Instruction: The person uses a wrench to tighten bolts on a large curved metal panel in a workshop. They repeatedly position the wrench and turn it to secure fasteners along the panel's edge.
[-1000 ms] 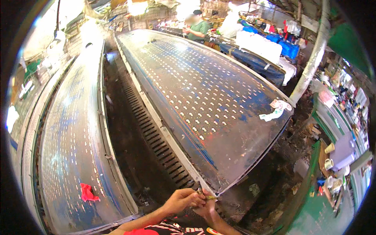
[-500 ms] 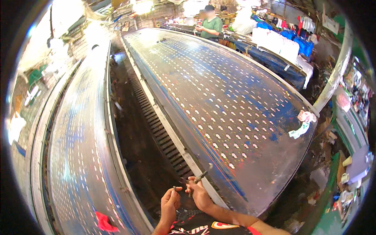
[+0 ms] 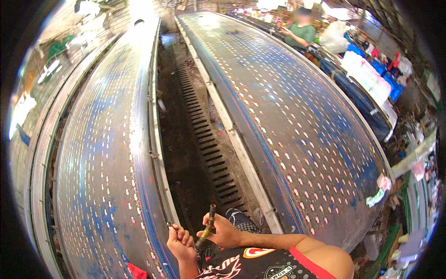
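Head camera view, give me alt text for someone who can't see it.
A person's right hand grips a dark stick-like tool upright while the left hand pinches a small thin piece. They stand in a floor channel with a slotted grate, between two long perforated metal tables streaked with blue.

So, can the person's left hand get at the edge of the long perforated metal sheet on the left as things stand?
Probably yes: the left hand is already at the edge of the long perforated metal sheet, with nothing visible between them, though it holds a thin object.
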A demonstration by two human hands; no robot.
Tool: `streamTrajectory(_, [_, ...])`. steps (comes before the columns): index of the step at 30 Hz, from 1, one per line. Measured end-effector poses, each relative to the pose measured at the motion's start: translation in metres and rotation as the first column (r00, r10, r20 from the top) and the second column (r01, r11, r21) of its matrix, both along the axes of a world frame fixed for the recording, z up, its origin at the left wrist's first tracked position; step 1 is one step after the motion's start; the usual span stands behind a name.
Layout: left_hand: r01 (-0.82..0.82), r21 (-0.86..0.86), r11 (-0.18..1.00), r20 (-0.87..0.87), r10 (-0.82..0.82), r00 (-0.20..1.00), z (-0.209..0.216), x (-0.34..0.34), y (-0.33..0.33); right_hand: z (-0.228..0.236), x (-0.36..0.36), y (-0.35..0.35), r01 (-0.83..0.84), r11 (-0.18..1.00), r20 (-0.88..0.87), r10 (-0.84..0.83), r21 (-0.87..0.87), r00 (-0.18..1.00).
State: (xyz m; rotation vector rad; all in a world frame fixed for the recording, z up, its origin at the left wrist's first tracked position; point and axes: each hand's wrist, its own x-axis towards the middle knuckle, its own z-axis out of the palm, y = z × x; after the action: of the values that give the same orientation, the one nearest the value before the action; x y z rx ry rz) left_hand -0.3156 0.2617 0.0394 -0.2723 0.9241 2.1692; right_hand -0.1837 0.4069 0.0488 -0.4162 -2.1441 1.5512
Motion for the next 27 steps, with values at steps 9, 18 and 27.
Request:
streamTrajectory(9, [0.114,-0.001,0.994,-0.031,-0.114,0.993,-0.005,-0.105,0.124,0.005,-0.148,0.154,-0.239,0.968,-0.138,0.227,-0.075,0.964])
streamTrajectory(18, [0.238,-0.034,0.971,-0.182,-0.240,0.954,0.036,-0.283,0.338,0.024,-0.299,0.352,-0.310,0.797,-0.236,0.215,-0.518,0.948])
streamTrajectory(27, [0.399,0.001,0.917,0.001,-0.399,0.917,0.026,-0.423,0.524,0.031,-0.440,0.542,-0.372,-0.427,-0.320,-0.189,-0.824,0.928])
